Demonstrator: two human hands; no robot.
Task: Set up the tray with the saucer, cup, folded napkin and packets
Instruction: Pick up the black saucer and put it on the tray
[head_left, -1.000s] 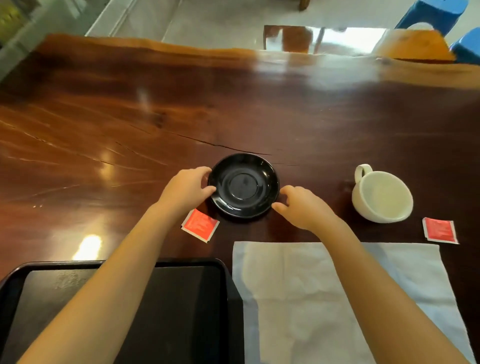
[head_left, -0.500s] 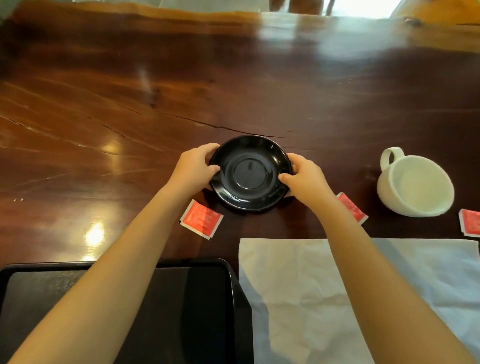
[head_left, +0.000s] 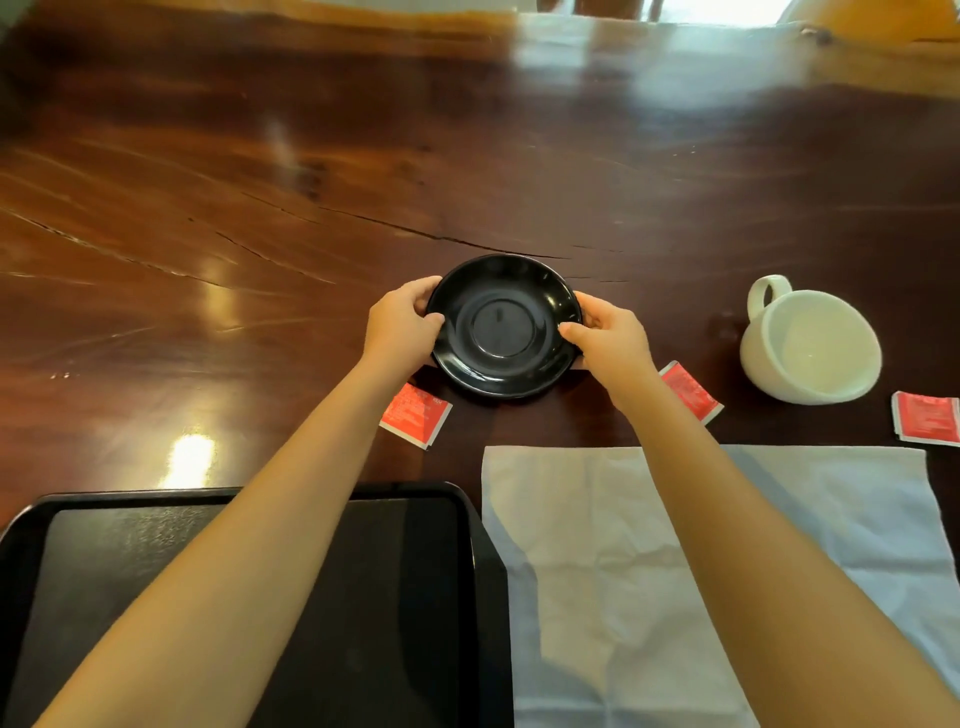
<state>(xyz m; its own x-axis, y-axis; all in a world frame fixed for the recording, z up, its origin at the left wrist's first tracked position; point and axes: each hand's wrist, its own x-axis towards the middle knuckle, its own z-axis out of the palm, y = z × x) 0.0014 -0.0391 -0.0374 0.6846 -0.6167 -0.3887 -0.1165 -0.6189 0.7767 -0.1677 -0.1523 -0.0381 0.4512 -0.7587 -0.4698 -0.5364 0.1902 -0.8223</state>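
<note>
A black saucer (head_left: 503, 326) is in the middle of the dark wooden table, gripped at both sides. My left hand (head_left: 400, 323) clasps its left rim and my right hand (head_left: 610, 338) clasps its right rim. A white cup (head_left: 810, 347) stands to the right with its handle pointing away. Three red packets lie on the table: one (head_left: 415, 420) under my left wrist, one (head_left: 691, 391) beside my right wrist, one (head_left: 927, 418) at the right edge. A black tray (head_left: 426, 597) sits at the near left. An unfolded pale napkin (head_left: 613, 561) lies flat at the near right.
The wooden table (head_left: 467, 156) stretches far ahead with cracks in its surface and bright reflections. My forearms cross over the tray's right part and the napkin's middle.
Both hands have closed on the saucer's rim from either side. The saucer seems slightly raised and nearer. A packet beside my right wrist has come into sight.
</note>
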